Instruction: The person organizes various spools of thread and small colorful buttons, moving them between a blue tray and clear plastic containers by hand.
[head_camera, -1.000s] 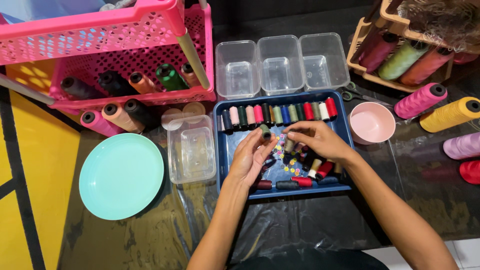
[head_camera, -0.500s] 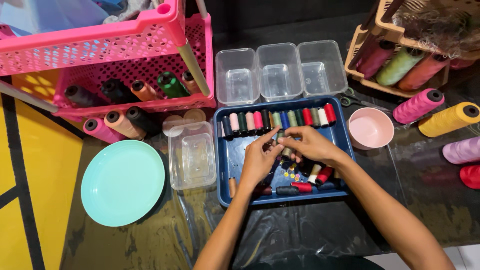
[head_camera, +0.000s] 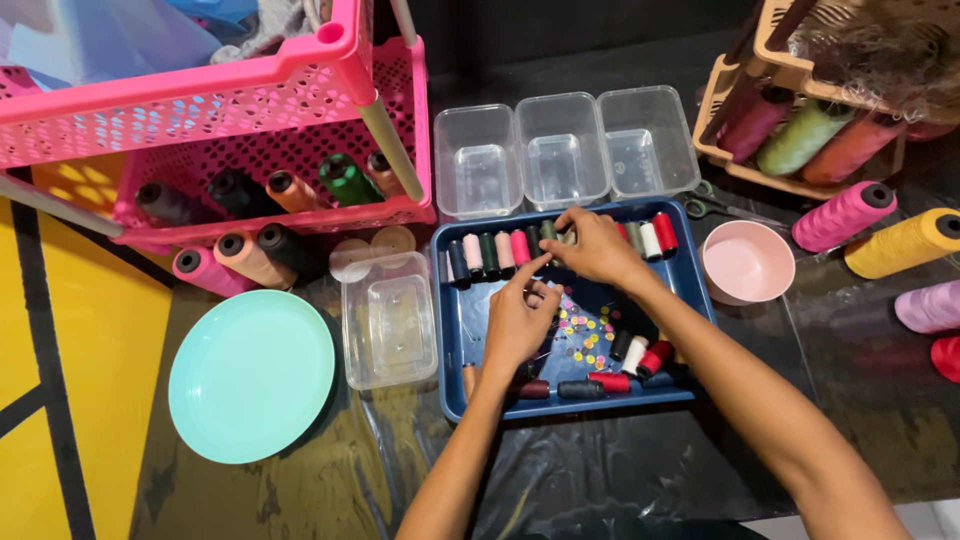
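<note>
Both hands had moved up the blue tray (head_camera: 452, 395), away from the loose spools near its front edge and toward the row of small thread spools (head_camera: 500, 252) at its back. The view had also come closer.

Nearest the person, a few small spools (head_camera: 600, 384) lay on their sides along the front of the tray. Just past them, tiny coloured pins (head_camera: 583, 338) were scattered on the tray floor.

The left hand (head_camera: 518, 322) rested over the middle of the tray. Its pointer finger stuck out toward the row of spools, and the other fingers were curled in loosely. I could not tell if it held anything.

The right hand (head_camera: 598, 248) lay over the row of spools, fingers bent down and touching them. Whether it pinched one was hidden.

Left of the tray sat a clear plastic box (head_camera: 390, 318), and beside that a mint green plate (head_camera: 250, 375). Right of the tray sat a pink bowl (head_camera: 747, 268), with scissors (head_camera: 722, 208) just behind it.

Behind the tray stood three empty clear tubs (head_camera: 560, 150) in a line. A pink basket rack (head_camera: 270, 150) with big thread cones stood far left. A tan basket (head_camera: 800, 110) with more cones stood far right.
</note>
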